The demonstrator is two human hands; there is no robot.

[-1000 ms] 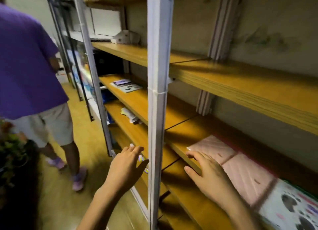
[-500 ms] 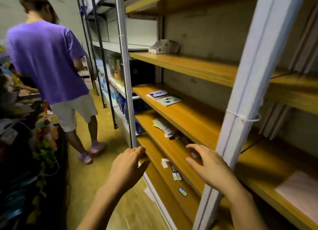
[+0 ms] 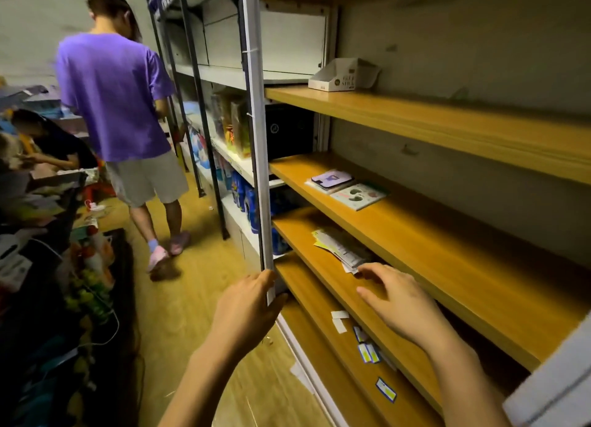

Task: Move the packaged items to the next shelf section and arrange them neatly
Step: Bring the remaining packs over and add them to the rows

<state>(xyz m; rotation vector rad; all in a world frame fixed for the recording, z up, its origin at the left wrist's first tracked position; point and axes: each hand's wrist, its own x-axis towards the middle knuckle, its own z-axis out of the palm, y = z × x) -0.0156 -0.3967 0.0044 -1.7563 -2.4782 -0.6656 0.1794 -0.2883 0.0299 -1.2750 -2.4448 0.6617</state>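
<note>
- Up close, a first-person view of wooden shop shelving: two bare hands reach toward it, well apart from each other, neither one holding anything.
- A loose heap of packaged items (image 3: pixel 340 247), thin and flat with printed paper backs, lies on the third shelf (image 3: pixel 297 241) down, fanned out untidily toward its back.
- Right hand (image 3: pixel 399 302) hovers low over that shelf, fingers spread and relaxed, fingertips (image 3: pixel 361 271) just beside the heap's nearest corner; contact cannot be confirmed.
- Left hand (image 3: pixel 248 311) is loosely open at the foot of the grey upright post (image 3: pixel 256 139), well left of the heap; whether it grips the post cannot be told.
- Two more flat packets (image 3: pixel 347 188) sit side by side one shelf higher.
- Likely step: gathering the heap. It would go best by sliding fingers under the whole fan, squaring the edges against the board, and bringing the left hand in to steady slippery packets.
</note>
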